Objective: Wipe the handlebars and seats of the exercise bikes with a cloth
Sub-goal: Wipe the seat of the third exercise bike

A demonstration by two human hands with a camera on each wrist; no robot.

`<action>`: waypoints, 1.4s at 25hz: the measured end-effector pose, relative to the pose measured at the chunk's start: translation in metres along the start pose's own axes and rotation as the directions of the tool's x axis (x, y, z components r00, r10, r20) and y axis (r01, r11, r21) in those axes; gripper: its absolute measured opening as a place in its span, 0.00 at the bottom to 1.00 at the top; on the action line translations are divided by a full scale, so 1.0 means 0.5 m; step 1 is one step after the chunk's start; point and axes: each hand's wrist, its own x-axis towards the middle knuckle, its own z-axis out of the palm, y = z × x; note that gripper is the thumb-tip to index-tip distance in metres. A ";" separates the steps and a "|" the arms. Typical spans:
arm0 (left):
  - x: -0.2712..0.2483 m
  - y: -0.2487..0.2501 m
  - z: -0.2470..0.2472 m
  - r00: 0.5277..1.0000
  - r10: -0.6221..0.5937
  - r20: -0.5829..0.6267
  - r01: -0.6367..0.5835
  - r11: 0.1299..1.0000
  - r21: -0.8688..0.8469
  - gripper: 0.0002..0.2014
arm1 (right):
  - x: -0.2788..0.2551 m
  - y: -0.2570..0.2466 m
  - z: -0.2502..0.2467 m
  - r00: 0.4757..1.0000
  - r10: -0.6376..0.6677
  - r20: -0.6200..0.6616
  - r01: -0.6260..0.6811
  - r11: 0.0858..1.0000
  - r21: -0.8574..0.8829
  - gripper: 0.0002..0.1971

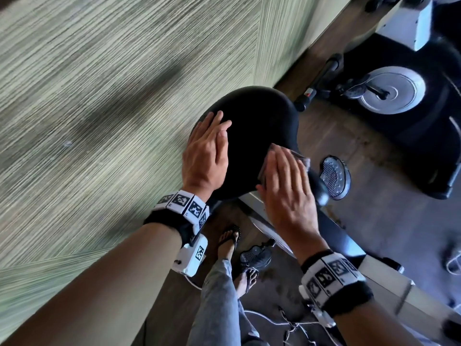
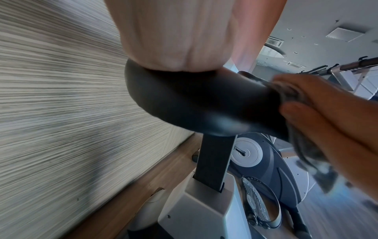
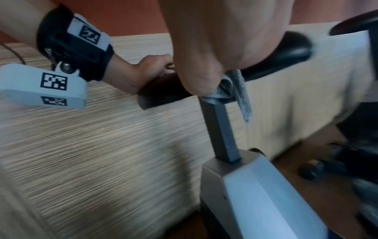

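Left hand (image 1: 208,156) lay flat, fingers straight, on wide black padded bike seat (image 1: 259,121), at 9 o'clock. Right hand (image 1: 287,193) pressed flat on grey cloth (image 1: 299,157), at 4 o'clock.

On both my bare forearms I see black padded wrist straps (image 1: 174,222) topped with white bands of black square-code markers (image 1: 331,270). A white camera block (image 3: 44,86) with two codes hangs at 6 o'clock below the left strap; lower down are grey patterned trousers (image 1: 219,290) and black flip-flops (image 1: 233,232).
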 end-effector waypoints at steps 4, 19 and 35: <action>0.001 0.003 0.001 1.000 -0.023 0.004 0.023 1.000 0.011 0.34 | -0.100 0.080 -0.022 0.977 0.205 -0.062 -0.198 0.975 0.098 0.28; 0.000 -0.001 0.001 1.000 0.014 -0.004 -0.014 1.000 -0.003 0.33 | -0.015 0.039 -0.016 0.977 0.203 -0.061 -0.199 0.978 0.066 0.25; -0.001 0.009 -0.007 0.997 -0.048 0.055 0.051 0.997 -0.053 0.30 | -0.015 0.053 -0.104 0.868 0.471 -0.156 -0.359 0.813 0.458 0.21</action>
